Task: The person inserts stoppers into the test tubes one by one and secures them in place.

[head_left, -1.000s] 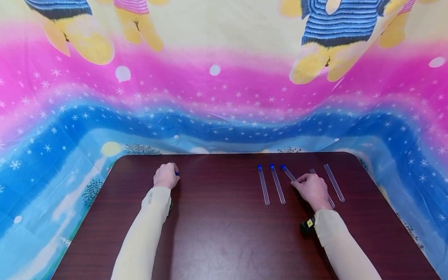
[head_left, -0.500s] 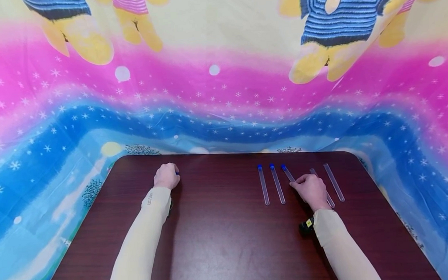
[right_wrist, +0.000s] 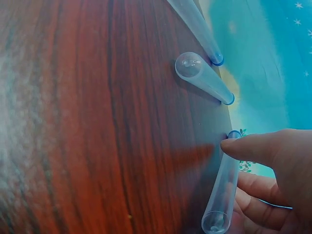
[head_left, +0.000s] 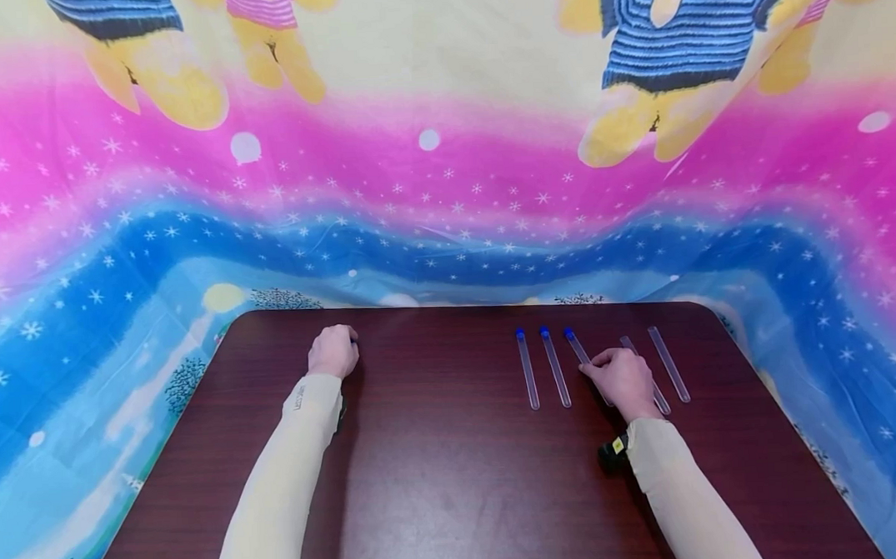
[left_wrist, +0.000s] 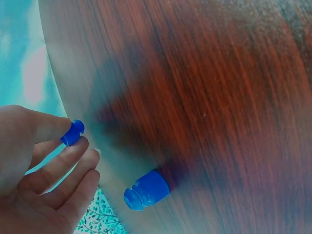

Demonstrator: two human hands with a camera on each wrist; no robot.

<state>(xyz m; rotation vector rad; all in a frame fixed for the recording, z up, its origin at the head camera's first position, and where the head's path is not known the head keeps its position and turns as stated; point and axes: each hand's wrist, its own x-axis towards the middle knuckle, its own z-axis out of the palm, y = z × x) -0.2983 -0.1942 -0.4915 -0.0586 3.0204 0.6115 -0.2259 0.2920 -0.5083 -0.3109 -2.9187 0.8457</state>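
Left grip [head_left: 333, 351] pinches a blue cap [left_wrist: 74, 133] (a second cap [left_wrist: 147, 189] lies nearby on the desk [head_left: 425, 447]) — and the right grip [head_left: 622, 380] pinches a capped tube [right_wrist: 221, 187]!

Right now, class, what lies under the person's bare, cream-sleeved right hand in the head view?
Beneath the right hand, a blue-capped clear plastic tube shows its capped end; an uncapped clear plastic tube shows both ends. The hand covers part of each.

Surface [head_left: 432, 430]: broad passage between left hand [head_left: 333, 352] and leftmost tube [head_left: 527, 372]; rightward, further tubes [head_left: 669, 365] and right hand [head_left: 623, 382] obstruct.
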